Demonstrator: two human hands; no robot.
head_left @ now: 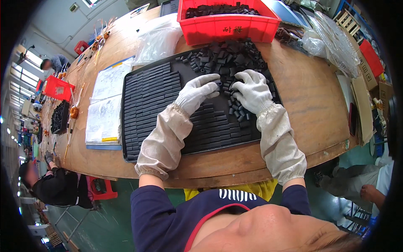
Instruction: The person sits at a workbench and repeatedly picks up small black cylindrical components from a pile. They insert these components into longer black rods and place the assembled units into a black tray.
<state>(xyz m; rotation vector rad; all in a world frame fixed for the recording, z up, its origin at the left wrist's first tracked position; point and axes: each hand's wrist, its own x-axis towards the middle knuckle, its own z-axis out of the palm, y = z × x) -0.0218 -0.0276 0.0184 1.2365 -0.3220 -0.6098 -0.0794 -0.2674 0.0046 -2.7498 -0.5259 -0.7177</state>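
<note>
Both my hands, in white gloves with pale sleeve covers, work over a black tray (125, 90). My left hand (196, 93) is closed, with a short black tube (218, 83) at its fingertips. My right hand (253, 91) is curled, its fingertips down among loose black tubes (237, 110); whatever it pinches is hidden. Tight rows of black tubes (153, 101) lie side by side across the left and near part of the tray. A jumbled heap of black tubes (224, 59) fills the far right part, beyond my hands.
Behind the tray stands a red bin (231, 28) of black pieces. An open document folder (105, 103) lies left of the tray, clear plastic bags (157, 44) beyond it. Cardboard (362, 107) stands at the right edge. A person in black (61, 187) sits at left; another person (369, 189) is at right.
</note>
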